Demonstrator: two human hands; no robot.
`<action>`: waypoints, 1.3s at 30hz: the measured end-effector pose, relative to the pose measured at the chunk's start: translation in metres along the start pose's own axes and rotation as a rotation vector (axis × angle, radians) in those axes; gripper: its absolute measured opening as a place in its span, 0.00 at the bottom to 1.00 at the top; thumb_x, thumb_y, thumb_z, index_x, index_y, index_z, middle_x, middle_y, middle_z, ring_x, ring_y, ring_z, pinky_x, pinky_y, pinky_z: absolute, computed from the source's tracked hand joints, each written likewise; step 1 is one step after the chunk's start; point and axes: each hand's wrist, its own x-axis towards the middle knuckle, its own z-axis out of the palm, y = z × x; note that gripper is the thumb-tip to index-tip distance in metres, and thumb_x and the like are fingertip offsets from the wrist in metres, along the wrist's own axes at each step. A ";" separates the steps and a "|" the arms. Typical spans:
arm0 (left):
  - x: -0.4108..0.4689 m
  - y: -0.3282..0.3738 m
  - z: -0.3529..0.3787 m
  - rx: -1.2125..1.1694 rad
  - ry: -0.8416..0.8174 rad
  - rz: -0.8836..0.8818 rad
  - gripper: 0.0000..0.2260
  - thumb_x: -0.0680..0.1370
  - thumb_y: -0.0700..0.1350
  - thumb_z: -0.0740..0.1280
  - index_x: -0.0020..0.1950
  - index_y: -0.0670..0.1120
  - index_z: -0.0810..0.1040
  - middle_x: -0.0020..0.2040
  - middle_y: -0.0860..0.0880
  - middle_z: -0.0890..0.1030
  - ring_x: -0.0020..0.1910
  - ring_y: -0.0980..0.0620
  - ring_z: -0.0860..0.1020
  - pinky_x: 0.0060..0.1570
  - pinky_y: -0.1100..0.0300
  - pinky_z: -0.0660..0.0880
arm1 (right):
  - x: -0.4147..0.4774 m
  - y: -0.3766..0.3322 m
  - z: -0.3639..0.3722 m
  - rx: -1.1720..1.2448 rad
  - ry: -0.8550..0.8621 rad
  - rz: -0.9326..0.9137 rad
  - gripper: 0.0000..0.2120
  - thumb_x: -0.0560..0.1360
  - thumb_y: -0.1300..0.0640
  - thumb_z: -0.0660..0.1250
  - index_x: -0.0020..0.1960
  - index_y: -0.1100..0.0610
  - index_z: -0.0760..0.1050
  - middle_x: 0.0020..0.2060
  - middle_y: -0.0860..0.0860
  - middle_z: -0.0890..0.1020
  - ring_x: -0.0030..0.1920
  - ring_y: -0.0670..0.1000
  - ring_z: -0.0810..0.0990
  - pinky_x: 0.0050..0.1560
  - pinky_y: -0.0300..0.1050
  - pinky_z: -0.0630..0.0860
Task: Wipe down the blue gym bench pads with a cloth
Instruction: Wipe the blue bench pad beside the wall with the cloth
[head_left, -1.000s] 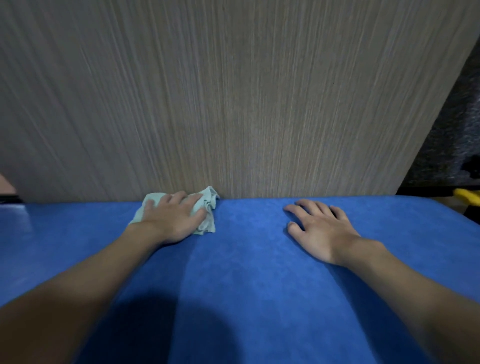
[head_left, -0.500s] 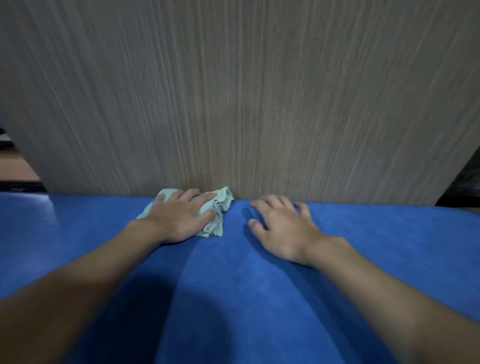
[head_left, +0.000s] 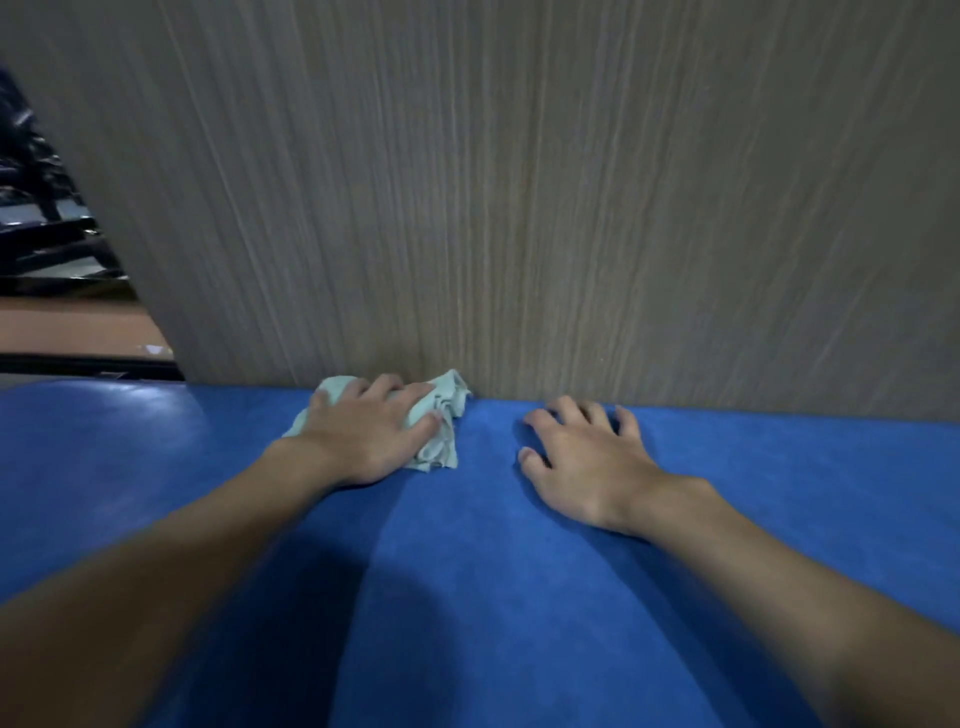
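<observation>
Your left hand (head_left: 363, 436) is pressing the cloth (head_left: 447, 410), fingers flat, by the far wooden wall (head_left: 519, 208); your right hand (head_left: 587, 462) is lying spread on the blue pad (head_left: 493, 597).

A blue bench pad (head_left: 519, 597) fills the lower half of the frame, its far edge meeting a tall grey wood-grain panel (head_left: 519, 208) that takes up most of the upper half. Just left of centre, the left hand (head_left: 371, 434) lies palm down on a crumpled pale green cloth (head_left: 447, 402), pressing it against the pad right at the foot of the panel. Near it, right of centre, the right hand (head_left: 587, 457) rests on the bare pad with fingers spread. At the left edge, dark metal framework (head_left: 41, 218) and reddish-brown floor (head_left: 67, 327) show past the panel.
</observation>
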 end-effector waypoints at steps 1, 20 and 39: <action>-0.001 -0.010 -0.002 0.008 -0.009 -0.030 0.26 0.79 0.67 0.45 0.77 0.64 0.56 0.75 0.56 0.62 0.75 0.49 0.60 0.70 0.37 0.57 | 0.002 -0.005 -0.002 0.015 0.007 0.000 0.24 0.81 0.40 0.49 0.72 0.49 0.65 0.72 0.50 0.64 0.74 0.53 0.58 0.75 0.64 0.47; -0.005 -0.096 -0.006 -0.010 -0.023 -0.060 0.32 0.74 0.70 0.38 0.77 0.65 0.54 0.74 0.58 0.62 0.74 0.51 0.60 0.71 0.41 0.57 | 0.042 -0.089 0.020 0.040 -0.056 -0.135 0.27 0.80 0.35 0.42 0.73 0.47 0.58 0.68 0.52 0.61 0.74 0.53 0.54 0.75 0.62 0.45; -0.011 -0.189 -0.010 -0.038 0.017 -0.182 0.23 0.81 0.65 0.47 0.76 0.66 0.57 0.73 0.58 0.64 0.75 0.54 0.59 0.72 0.42 0.54 | 0.058 -0.137 0.029 0.073 -0.010 -0.252 0.25 0.81 0.42 0.44 0.78 0.44 0.54 0.75 0.44 0.56 0.76 0.45 0.50 0.77 0.56 0.41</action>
